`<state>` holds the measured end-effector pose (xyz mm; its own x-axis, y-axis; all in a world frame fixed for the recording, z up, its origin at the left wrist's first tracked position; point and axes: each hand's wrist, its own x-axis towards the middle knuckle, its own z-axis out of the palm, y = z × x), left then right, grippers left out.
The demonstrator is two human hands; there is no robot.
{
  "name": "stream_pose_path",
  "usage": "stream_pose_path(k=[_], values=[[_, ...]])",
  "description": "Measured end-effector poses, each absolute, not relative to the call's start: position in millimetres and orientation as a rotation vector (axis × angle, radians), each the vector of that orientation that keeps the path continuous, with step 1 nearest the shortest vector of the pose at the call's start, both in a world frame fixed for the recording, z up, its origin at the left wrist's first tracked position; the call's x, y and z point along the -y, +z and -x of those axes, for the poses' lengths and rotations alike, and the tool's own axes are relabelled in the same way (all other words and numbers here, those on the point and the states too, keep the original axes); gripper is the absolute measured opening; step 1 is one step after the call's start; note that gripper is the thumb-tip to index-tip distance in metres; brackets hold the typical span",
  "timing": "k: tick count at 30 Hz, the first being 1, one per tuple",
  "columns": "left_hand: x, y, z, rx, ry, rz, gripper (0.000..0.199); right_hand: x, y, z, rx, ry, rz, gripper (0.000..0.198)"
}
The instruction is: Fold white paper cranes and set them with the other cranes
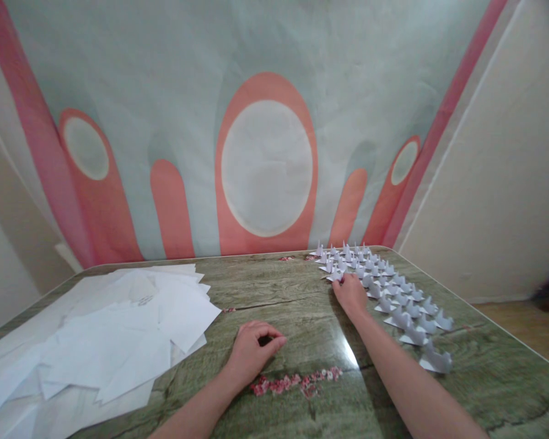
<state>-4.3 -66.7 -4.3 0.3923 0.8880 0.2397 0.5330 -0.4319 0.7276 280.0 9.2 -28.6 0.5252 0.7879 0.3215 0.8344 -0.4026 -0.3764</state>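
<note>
Many small white folded paper cranes (399,317) stand in rows along the right side of the table. My right hand (351,294) reaches to the left edge of these rows, its fingers closed on a white paper crane (334,276) that is partly hidden behind them. Near the middle of the table rests my left hand (254,346), with thumb and fingertips brought together in a loop and nothing visible in them. To its left lies a wide, untidy pile of white paper sheets (114,329).
The green wood-patterned table (265,286) has pink flower prints (297,383) on its surface. Behind its far edge hangs a grey-green backdrop (201,79) with coral arches. Plain walls (498,201) rise at both sides, and a wooden floor (516,323) shows at the right.
</note>
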Motion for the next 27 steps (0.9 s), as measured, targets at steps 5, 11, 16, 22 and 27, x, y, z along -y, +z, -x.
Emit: stream_pose_path(k=[5,11,16,22,27], values=[[66.5,-6.3,4.6,-1.203,0.837,-2.119,0.019,-17.4,-34.6,-278.7,1.328,-0.158,2.348,0.026],[68.5,-5.4,4.8,-1.217,0.825,-2.131,0.022,-21.5,-34.7,-273.7,1.308,-0.198,2.407,0.031],[67.8,-5.0,4.9,-1.209,0.813,-2.145,0.023,-19.1,-33.5,-270.8,1.308,-0.216,2.427,0.032],[67.8,-6.0,5.0,-1.209,0.819,-2.144,0.024,-17.1,-31.8,-270.1,1.309,-0.220,2.435,0.033],[68.6,-5.9,5.2,-1.205,0.820,-2.144,0.024,-16.9,-32.1,-270.6,1.307,-0.222,2.431,0.033]])
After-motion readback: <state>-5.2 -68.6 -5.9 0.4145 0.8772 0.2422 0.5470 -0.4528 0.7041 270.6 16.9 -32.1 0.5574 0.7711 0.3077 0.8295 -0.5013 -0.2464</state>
